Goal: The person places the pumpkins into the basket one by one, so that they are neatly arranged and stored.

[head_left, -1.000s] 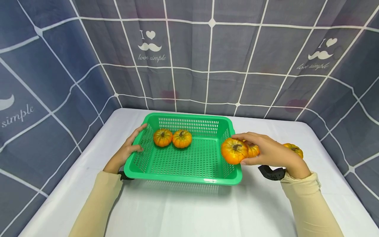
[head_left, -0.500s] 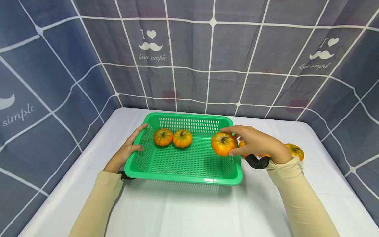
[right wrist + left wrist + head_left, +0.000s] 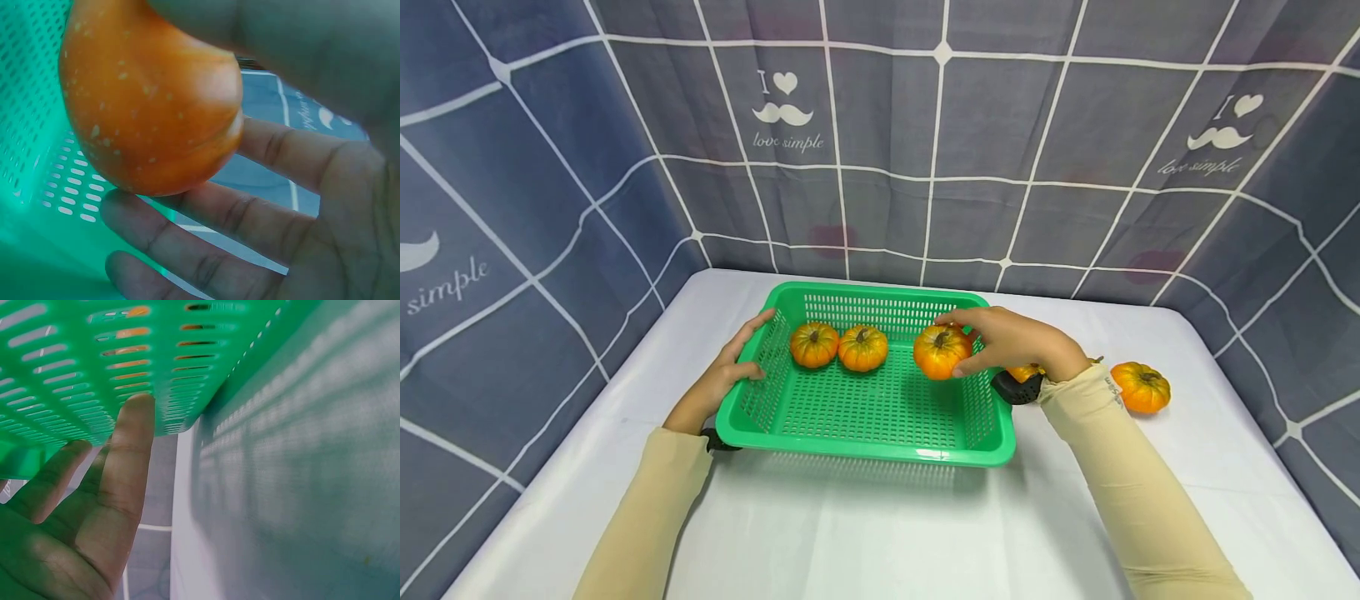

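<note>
A green plastic basket with slotted walls sits on the white table. My left hand grips its left rim, thumb over the inside; in the left wrist view fingers touch the slotted outer wall. My right hand holds a small orange pumpkin between thumb and fingers over the basket's right half. Seen from the right wrist, the pumpkin appears within the basket walls, its underside clear of the slotted bottom. Two more pumpkins, a left one and a right one, rest side by side inside at the back left.
Right of the basket, one pumpkin lies on the white tablecloth. Another pumpkin is mostly hidden behind my right wrist, and a stem shows beside the sleeve. A grey checked curtain encloses the table's back and sides.
My right hand has carried the pumpkin leftward from the basket's right rim to over its inside. The left hand and the basket have stayed in place.
</note>
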`<move>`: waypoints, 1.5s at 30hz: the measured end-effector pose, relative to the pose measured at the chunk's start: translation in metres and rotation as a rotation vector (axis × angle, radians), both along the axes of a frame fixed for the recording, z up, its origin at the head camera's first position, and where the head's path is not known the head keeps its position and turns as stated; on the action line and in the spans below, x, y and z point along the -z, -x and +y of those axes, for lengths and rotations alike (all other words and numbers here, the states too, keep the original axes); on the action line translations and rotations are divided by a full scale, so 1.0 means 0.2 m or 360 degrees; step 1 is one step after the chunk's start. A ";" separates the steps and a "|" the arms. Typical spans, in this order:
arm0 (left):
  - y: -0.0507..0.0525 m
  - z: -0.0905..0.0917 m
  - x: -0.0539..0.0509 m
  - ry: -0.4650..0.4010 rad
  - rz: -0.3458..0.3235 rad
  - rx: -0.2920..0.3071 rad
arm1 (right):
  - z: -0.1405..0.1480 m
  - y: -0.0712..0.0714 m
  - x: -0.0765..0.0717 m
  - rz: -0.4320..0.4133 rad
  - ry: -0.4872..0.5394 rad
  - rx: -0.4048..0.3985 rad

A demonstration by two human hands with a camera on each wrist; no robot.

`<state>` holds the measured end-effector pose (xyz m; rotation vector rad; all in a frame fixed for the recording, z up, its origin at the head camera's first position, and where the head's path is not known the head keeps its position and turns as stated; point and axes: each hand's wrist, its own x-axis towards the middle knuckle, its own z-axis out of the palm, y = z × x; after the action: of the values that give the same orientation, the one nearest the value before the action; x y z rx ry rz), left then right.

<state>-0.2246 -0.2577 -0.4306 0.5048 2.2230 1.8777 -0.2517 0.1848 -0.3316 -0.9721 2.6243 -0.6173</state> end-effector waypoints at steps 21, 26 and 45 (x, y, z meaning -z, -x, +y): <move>0.00 0.00 0.00 0.0000 -0.0005 -0.0001 | -0.22 0.19 0.06 -0.0220 -0.0283 0.0149; 0.00 0.00 0.00 -0.0001 -0.0010 -0.0003 | -0.26 0.24 0.10 -0.0239 -0.0334 0.0140; 0.00 0.00 0.00 0.0017 -0.0019 -0.0011 | -0.30 0.29 0.22 -0.0241 -0.0331 0.0199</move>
<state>-0.2251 -0.2579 -0.4311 0.4840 2.2287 1.8663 -0.3105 0.1252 -0.3761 -0.6777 2.5649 -0.4170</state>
